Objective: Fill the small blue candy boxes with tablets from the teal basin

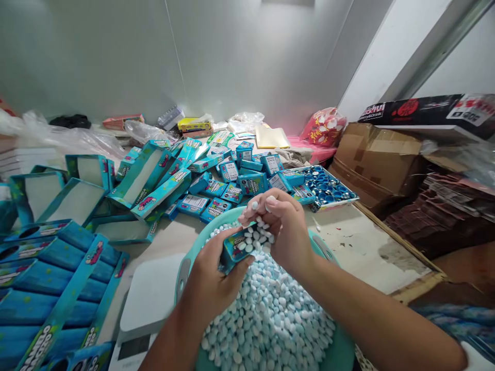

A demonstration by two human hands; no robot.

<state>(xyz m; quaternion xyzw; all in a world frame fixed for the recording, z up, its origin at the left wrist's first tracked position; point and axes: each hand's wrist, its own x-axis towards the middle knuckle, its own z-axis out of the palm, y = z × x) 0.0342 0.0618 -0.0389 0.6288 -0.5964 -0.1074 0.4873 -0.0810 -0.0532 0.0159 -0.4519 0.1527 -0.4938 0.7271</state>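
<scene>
My left hand [216,268] is wrapped round a small blue candy box [235,248], tilted over the basin. White candies [253,238] heap at the box's mouth. My right hand [284,221] is curled close against that mouth, with a few white candies [271,201] between its fingers and thumb. Below both hands, a teal basin [189,257] is filled with pale blue and white candies [266,309]. Part of the box is hidden behind my left fingers.
A white digital scale [150,293] stands left of the basin. Blue display cartons [50,278] stack at the left. Small blue boxes [228,188] pile behind the basin, beside a tray of blue ring-like pieces [325,188]. Brown cardboard boxes [375,165] stand at the right.
</scene>
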